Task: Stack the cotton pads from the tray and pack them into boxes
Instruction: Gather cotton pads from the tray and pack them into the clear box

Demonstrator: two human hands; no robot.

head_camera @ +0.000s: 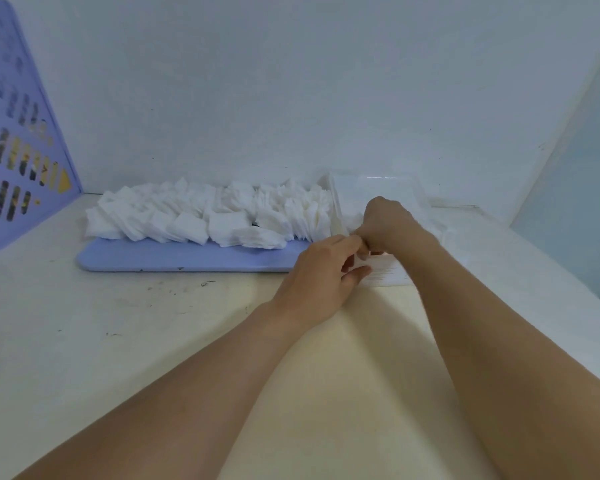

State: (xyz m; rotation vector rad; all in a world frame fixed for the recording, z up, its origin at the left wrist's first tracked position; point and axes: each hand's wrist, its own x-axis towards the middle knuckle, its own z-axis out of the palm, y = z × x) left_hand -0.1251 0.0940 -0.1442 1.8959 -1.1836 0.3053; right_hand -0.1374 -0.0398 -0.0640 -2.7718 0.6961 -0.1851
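head view: the cotton pads point(201, 216) are being seen heaped in loose rows along the far half of the lilac tray point(187, 259), which is lying on the table point(118, 341) at about 11 o'clock from the hands. a clear box point(378, 192) with a raised lid is standing at the tray's right end, at 12 o'clock from the hands, and a white printed sheet or box panel point(388, 271) is lying just beneath them.

the left hand point(321, 271) is being held with its fingers curled, thumb and fingertips closing on something small and white at the sheet's edge. the right hand point(385, 223) is being held fisted, its grip pinched together with the left fingertips touching it; what is clamped cannot be told, though a thin pad or a box flap is being judged likely.

risks: the pinched piece is thin and soft, so it is likely to be creased or dropped if the two grips are pulled unevenly. the heap is leaning toward the tray's near edge at 9 o'clock of the hands, and pads could be brushed off by a forearm being swung across. the light box could be pushed backward if it is pressed from the front.

hidden: the box's contents are being washed out by glare and white on white. the right fingertips are being covered by the hand's back. a lilac perforated basket point(18, 143) is being cut off at the left edge.
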